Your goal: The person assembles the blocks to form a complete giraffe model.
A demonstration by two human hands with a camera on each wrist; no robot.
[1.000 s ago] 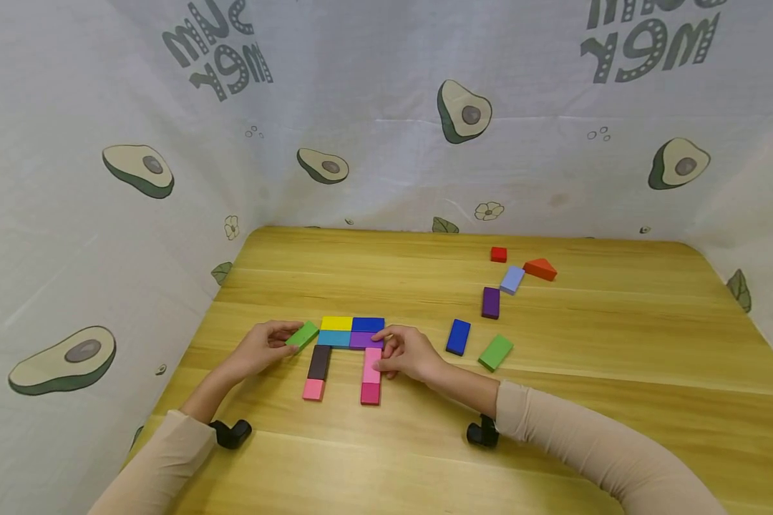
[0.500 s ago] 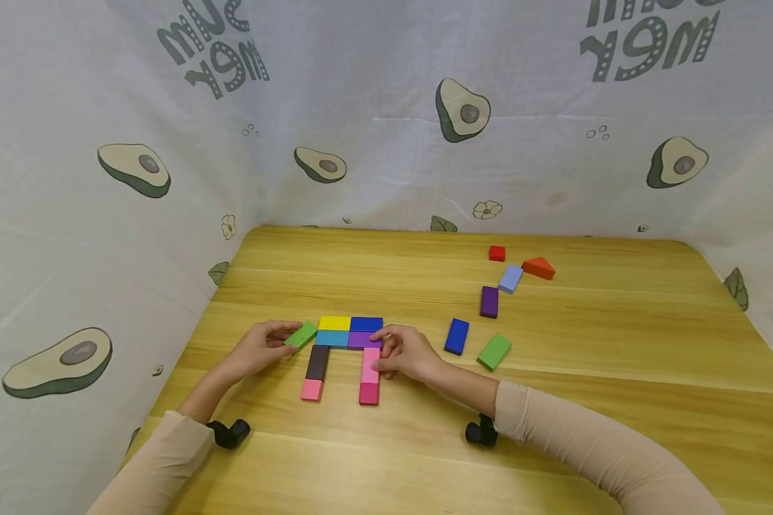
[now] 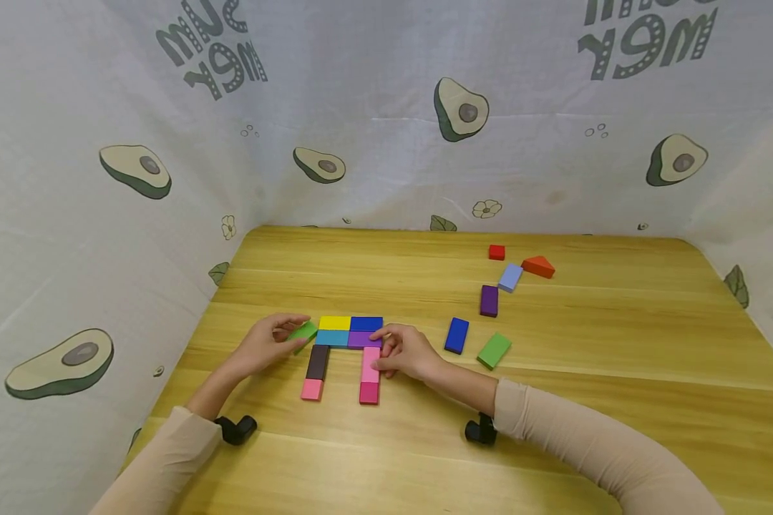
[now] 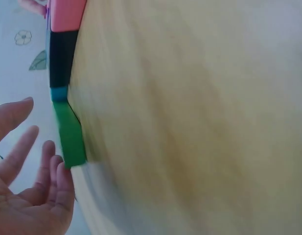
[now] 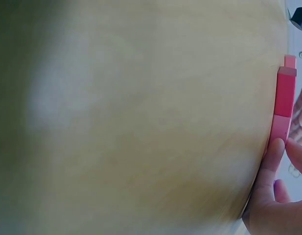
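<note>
At the left of the block figure, my left hand (image 3: 267, 343) is spread around a green block (image 3: 305, 331) that lies slanted against the figure's upper left corner. In the left wrist view the fingers stand apart, with fingertips right at the near end of the green block (image 4: 71, 137). My right hand (image 3: 412, 352) lies at the figure's right side. Its index fingertip touches the purple block (image 3: 358, 339), and its thumb touches the light pink block (image 3: 371, 361). Yellow (image 3: 335, 323), blue (image 3: 367, 323) and teal (image 3: 332, 338) blocks complete the top rows.
A black block (image 3: 318, 362) and a pink block (image 3: 312, 390) form the left leg; a magenta block (image 3: 369, 393) ends the right one. Loose to the right lie blue (image 3: 457, 335), green (image 3: 494, 350), dark purple (image 3: 489, 300), lavender (image 3: 510, 277) and red (image 3: 497, 252) blocks and an orange triangle (image 3: 539, 267).
My left hand has loosened its fingers from the green block and shifted slightly up and right over it. The green block has barely moved. My right hand has stayed in place.
</note>
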